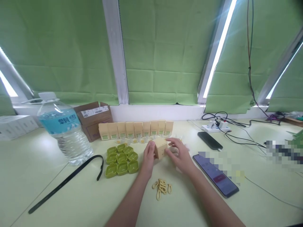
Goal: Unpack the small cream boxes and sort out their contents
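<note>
Near the middle of the table my left hand (149, 159) is closed around the left side of a small tan cardboard box (161, 149). My right hand (180, 154) has its thumb and fingertips against the box's right side, fingers curved. Behind the box stands a row of similar tan boxes (134, 130), each with a green patch low on its front. Small clear packets (136, 140) lie along their base, partly hidden by my hands. Several green square cups (122, 158) sit grouped to the left. Closer to me lies a small pile of yellowish loops (162, 186).
At the left stand a large water bottle (65, 129) and an open brown carton (94, 121), with a black strap (68, 179) in front. On the right lie a phone (216, 176), a dark phone (210, 140) on a cable, and a power strip (216, 126) with tangled cords.
</note>
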Demonstrator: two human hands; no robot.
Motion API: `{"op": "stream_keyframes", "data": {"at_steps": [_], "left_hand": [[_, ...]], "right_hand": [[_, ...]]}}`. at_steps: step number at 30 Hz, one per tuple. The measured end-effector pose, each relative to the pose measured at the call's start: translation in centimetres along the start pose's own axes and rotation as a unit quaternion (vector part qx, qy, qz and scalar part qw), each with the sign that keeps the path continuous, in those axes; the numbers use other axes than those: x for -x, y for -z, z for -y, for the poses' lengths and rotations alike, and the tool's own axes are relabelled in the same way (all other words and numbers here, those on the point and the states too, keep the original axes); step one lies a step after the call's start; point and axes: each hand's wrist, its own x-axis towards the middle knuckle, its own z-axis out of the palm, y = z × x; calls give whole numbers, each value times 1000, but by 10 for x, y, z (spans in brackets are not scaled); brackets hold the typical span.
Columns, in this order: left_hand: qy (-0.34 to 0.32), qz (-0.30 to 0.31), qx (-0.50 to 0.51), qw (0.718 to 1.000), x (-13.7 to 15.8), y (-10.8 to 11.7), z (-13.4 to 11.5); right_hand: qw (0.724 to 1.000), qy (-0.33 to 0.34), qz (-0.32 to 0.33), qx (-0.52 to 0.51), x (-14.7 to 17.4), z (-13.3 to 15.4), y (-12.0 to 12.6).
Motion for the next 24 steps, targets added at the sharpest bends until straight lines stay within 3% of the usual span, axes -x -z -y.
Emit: {"op": "stream_keyframes", "data": {"at_steps": [5, 12, 17, 24], "left_hand": [[-42, 46, -32, 998, 1, -1, -7], [0, 126, -68, 990, 6, -2, -11], [-73, 100, -109, 986, 4, -1, -16], [-74, 19, -107, 991, 4, 0, -14]], "right_hand": [[998, -34, -9, -46, 1, 3, -9], [997, -67, -5, -48, 3, 6, 2], [997, -44, 34, -60, 2, 10, 5], [996, -37, 67, -38, 1, 16, 6]]}}
